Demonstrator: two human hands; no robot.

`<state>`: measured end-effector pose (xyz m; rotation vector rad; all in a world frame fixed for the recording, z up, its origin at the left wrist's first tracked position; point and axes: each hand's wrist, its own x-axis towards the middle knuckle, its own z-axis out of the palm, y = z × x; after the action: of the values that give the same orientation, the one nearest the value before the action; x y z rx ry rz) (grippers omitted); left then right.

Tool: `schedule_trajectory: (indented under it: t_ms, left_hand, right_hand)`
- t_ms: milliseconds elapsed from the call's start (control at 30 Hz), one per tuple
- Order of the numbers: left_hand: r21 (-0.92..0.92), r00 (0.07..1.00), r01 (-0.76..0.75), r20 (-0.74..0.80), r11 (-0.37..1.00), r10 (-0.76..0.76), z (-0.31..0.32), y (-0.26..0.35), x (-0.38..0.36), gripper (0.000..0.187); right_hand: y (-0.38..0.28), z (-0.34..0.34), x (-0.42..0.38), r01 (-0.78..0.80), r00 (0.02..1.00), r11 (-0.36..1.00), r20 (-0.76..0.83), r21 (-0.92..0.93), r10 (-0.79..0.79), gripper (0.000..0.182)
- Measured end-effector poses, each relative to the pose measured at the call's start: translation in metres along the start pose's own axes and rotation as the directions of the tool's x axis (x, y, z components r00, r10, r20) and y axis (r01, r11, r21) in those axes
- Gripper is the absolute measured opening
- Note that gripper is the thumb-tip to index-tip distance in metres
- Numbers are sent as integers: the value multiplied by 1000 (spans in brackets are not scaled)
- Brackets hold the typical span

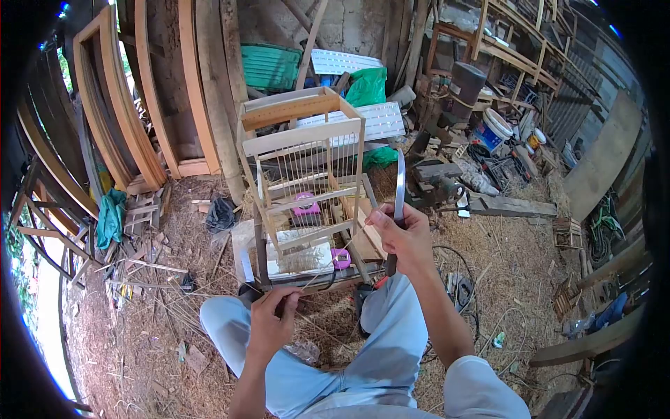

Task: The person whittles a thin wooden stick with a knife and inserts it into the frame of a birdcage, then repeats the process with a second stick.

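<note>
My right hand (406, 234) is closed around a long knife (400, 185), its blade pointing up. Low in front of my left knee, my left hand (273, 314) pinches a thin strip (314, 274) that slants up toward the right hand. Just beyond both hands stands a wooden frame cage (303, 146) with thin vertical bars, on a low bench. A pink tape measure (340, 258) lies at the bench's near edge, and another pink object (306, 204) shows behind the bars. Beneath the cage is a white block (301, 258).
Wooden frames (118, 105) lean at the left. Behind the cage are a green crate (271, 68) and a green bag (366, 86). A dark bucket (464, 87), a white-rimmed bucket (494, 127) and a timber beam (513, 206) are at the right. Shavings cover the floor.
</note>
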<state>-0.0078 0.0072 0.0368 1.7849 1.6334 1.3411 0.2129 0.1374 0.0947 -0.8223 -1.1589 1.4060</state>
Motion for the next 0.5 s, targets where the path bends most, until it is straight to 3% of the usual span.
schedule_trajectory:
  t_ms: [100,300,400,500]
  left_hand:
    - [-66,998,64,23,996,-62,0,0,0,9]
    - [-109,998,-1,57,994,7,5,-7,2,10]
    - [-228,998,62,38,972,-55,8,-10,0,10]
    - [-269,989,146,11,952,-149,7,4,10,13]
  right_hand:
    - [1,4,0,5,1000,1000,-17,8,-5,18]
    - [9,8,-2,-36,999,999,39,12,36,14]
    - [19,12,-9,-46,989,999,143,-13,47,15]
    - [35,22,-26,-62,971,995,225,-76,77,36]
